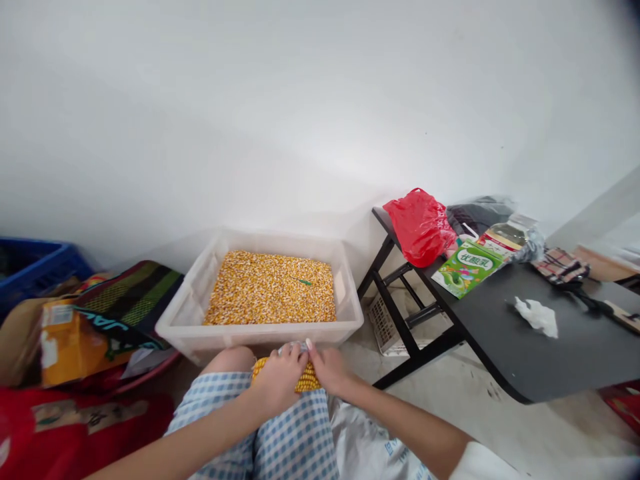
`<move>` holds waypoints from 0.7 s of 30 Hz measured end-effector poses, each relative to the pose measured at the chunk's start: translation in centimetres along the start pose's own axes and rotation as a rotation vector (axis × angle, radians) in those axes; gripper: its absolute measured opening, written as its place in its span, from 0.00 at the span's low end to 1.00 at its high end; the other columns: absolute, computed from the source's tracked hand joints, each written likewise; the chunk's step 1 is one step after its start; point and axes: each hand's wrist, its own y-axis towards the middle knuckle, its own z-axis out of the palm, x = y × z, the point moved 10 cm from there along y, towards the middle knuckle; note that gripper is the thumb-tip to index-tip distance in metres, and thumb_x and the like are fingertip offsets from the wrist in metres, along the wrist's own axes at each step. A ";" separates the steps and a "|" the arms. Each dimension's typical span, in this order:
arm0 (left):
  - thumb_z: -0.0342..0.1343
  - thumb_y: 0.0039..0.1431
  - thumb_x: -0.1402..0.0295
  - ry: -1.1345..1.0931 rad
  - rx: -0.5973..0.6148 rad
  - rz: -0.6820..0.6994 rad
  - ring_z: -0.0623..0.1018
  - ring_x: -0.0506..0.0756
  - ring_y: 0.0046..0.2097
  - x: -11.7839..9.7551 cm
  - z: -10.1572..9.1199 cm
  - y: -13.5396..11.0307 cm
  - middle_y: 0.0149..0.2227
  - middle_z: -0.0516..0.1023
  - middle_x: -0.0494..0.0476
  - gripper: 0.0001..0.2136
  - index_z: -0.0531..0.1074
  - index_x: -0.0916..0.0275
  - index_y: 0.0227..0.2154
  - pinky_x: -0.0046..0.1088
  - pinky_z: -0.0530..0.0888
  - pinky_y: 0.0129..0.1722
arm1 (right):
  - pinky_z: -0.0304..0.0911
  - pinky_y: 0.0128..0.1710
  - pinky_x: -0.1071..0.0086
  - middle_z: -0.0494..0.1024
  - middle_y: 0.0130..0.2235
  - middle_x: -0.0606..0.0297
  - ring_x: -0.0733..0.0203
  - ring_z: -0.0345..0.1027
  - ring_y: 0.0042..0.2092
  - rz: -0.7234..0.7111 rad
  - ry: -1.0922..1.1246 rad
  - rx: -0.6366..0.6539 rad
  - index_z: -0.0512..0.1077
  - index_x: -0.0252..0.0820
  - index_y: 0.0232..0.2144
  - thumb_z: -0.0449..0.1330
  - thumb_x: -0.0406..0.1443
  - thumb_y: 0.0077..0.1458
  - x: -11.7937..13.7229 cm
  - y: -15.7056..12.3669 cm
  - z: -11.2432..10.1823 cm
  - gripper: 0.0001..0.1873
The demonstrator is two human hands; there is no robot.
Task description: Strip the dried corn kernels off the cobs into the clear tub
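A yellow corn cob (306, 380) lies across my lap, over blue checked shorts. My left hand (278, 381) is wrapped over its left part, fingers closed. My right hand (326, 369) grips its right end, thumb up against a small grey thing I cannot make out. Just beyond my knees stands a clear plastic tub (260, 333) filled with loose corn kernels (270, 288), with a small green bit lying on top.
A black folding table (540, 347) at right carries a red plastic bag (420, 225), a green carton (467, 268), a crumpled tissue (537, 315) and packets. At left sit a blue crate (30, 267), striped fabric (133, 293) and an orange bag (67, 343). White wall behind.
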 end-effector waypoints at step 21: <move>0.56 0.39 0.58 -0.389 0.171 -0.004 0.74 0.60 0.39 3.5 4.6 -1.9 0.38 0.74 0.59 0.27 0.63 0.61 0.45 0.35 0.69 0.39 | 0.58 0.22 0.70 0.77 0.24 0.58 0.59 0.70 0.25 -0.183 -0.044 -0.057 0.75 0.42 0.24 0.32 0.43 0.61 2.4 -0.9 3.6 0.34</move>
